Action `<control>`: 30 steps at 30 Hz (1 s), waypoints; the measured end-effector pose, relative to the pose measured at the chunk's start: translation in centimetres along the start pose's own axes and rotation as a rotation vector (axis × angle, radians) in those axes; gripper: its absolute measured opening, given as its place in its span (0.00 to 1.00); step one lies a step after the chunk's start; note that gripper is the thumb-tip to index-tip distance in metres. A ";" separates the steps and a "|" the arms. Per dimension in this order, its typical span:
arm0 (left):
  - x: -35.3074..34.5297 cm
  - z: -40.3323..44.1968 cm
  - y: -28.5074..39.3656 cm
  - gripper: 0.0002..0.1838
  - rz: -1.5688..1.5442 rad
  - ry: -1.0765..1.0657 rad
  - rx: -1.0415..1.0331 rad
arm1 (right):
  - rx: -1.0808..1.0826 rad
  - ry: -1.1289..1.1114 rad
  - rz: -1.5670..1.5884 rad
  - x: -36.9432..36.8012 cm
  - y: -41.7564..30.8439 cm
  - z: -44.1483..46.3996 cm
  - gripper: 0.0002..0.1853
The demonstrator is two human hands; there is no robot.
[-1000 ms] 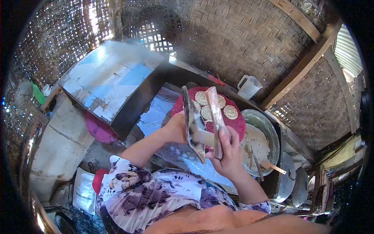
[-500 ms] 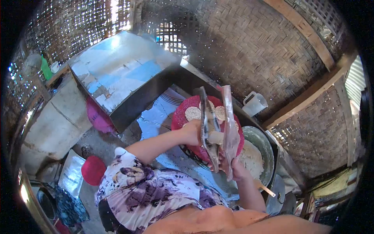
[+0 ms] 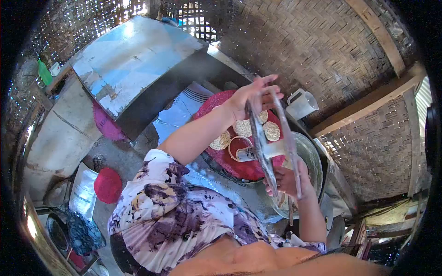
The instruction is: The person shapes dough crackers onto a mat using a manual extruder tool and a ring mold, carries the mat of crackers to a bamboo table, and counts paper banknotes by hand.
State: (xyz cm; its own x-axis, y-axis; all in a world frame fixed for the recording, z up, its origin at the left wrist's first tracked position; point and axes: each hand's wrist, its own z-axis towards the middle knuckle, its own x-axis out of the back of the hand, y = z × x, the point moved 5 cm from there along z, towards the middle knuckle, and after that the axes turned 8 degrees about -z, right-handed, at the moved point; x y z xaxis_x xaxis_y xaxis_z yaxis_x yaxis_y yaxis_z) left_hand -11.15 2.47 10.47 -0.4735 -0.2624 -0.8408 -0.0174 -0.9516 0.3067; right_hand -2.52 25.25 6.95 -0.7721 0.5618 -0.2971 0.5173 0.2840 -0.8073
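Boards (image 3: pixel 261 143) over the pink tray (image 3: pixel 246 171); left hand (image 3: pixel 251 97) loosely spread at their tops, right hand (image 3: pixel 291 178) half-curled, holding their bottoms

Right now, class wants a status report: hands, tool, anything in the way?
Left hand at upper end of two-board tool, right hand at lower end. Tool tilted above pink tray with pale rounds. Tool partly hides tray.

The jug (image 3: pixel 302 104) is translucent, smooth plastic; the far wall (image 3: pixel 294 50) rough, woven, matt; the patterned blouse (image 3: pixel 170 202) soft-looking cloth; the near-left pouch (image 3: pixel 83 191) glossy.
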 end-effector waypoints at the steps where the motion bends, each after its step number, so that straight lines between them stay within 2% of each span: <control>1: 2.0 0.0 -0.7 0.34 -0.099 0.029 0.034 | -0.033 0.020 0.002 0.8 0.3 0.4 0.51; 3: 3.7 0.0 -1.0 0.34 -0.290 0.084 0.101 | -0.064 0.061 -0.031 2.3 0.9 1.1 0.48; 4: 5.1 -0.1 -1.4 0.33 -0.232 0.255 0.056 | -0.080 0.088 -0.059 2.6 0.8 1.2 0.48; 7: 6.8 0.0 -2.0 0.33 -0.294 0.161 0.005 | -0.118 0.135 -0.158 4.4 1.2 1.4 0.45; 14: 8.5 -1.6 -1.3 0.30 -0.199 0.292 -0.056 | -0.129 0.167 -0.204 3.2 1.0 2.0 0.38; 18: 8.6 -1.5 0.4 0.30 -0.172 0.297 -0.058 | -0.063 0.159 -0.190 2.3 0.9 3.6 0.33; 21: 8.9 -0.8 1.7 0.31 -0.096 0.278 -0.092 | -0.015 0.199 -0.228 2.5 0.6 4.9 0.33; 30: 8.8 1.1 1.0 0.26 -0.139 0.323 -0.072 | 0.104 0.360 -0.510 2.9 -2.5 4.5 0.30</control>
State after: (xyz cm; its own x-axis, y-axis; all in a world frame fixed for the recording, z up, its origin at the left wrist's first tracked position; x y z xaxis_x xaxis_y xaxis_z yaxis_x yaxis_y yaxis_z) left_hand -16.29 -0.61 3.83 -0.1675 -0.1559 -0.9735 0.0053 -0.9875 0.1572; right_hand -7.71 22.69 5.81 -0.7304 0.6067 0.3137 0.0642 0.5183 -0.8528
